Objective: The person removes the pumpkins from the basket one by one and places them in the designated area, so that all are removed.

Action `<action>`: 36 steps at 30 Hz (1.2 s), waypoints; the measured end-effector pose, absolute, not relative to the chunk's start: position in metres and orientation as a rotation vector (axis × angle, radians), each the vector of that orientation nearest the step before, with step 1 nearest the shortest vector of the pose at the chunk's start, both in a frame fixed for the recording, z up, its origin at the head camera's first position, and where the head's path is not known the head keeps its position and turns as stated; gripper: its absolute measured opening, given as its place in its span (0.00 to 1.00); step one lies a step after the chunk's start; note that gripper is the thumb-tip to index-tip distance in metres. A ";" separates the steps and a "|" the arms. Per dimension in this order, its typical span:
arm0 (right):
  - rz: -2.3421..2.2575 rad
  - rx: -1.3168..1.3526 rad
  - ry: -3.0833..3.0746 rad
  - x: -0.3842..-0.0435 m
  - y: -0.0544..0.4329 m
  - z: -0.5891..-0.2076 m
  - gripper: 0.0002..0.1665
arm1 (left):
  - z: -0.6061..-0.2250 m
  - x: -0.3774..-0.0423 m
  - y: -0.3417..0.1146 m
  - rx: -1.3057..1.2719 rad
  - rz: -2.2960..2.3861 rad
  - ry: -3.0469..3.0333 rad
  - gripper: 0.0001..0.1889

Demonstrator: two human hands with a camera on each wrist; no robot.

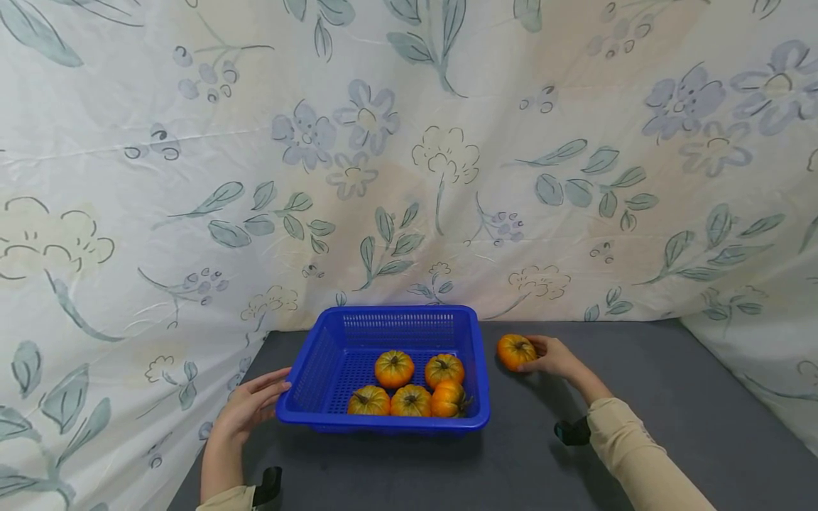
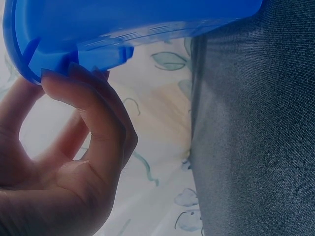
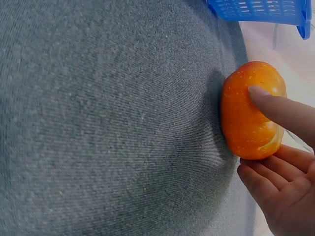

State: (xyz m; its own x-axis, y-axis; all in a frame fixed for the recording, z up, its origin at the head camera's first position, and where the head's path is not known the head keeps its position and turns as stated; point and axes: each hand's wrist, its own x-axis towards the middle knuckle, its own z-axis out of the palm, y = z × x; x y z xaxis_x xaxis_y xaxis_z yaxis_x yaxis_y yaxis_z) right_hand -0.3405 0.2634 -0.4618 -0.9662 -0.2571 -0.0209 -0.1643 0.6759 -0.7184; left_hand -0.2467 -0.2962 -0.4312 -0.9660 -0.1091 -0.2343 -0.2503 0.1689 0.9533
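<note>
Pumpkin [image 3: 248,115] between right thumb [image 3: 285,113] and fingers [image 3: 261,184].

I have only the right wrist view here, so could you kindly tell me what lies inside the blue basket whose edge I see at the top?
Observer: Five pumpkins lie in the blue basket, apart from the held pumpkin in the right hand.
Operator: Thank you; could you also say how those five are arranged?
Observer: From the head view, three run along the near side and two sit just behind them.
Operator: And what is the left hand doing, please?
Observer: Its fingertips touch the outer left edge of the basket.
</note>
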 end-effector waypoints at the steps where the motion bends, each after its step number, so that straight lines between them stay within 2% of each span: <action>1: -1.180 -0.356 2.758 -0.340 0.263 -0.462 0.49 | -0.431 -0.246 -0.296 -0.360 1.926 2.315 0.35; 20: -1.226 -0.335 2.738 -0.335 0.261 -0.464 0.48 | -0.431 -0.245 -0.298 -0.345 1.916 2.323 0.35; 36: -1.216 -0.288 2.746 -0.337 0.248 -0.437 0.49 | -0.431 -0.245 -0.299 -0.338 1.915 2.322 0.35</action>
